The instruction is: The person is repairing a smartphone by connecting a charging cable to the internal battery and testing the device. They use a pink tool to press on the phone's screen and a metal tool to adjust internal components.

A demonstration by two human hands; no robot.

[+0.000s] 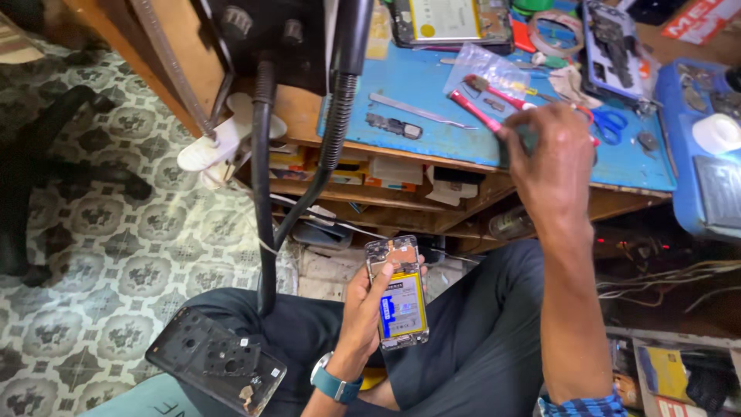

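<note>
My left hand point(363, 309) holds an opened phone point(400, 292) over my lap, its back off and a yellow and blue battery showing. My right hand point(549, 164) reaches up to the blue work mat point(432, 85) on the wooden bench, fingers closed around a red-handled tool point(474, 110) at the mat's front edge. A second red-handled tool point(502, 96) lies just beyond it, near a clear plastic bag point(488, 68).
A black phone back cover point(216, 360) rests on my left knee. Two black flexible hoses point(262, 185) hang from the bench. On the mat lie metal tweezers point(421, 112), a small circuit part point(394, 126), blue scissors point(614, 123), another opened phone point(451, 22) and a black phone frame point(614, 46).
</note>
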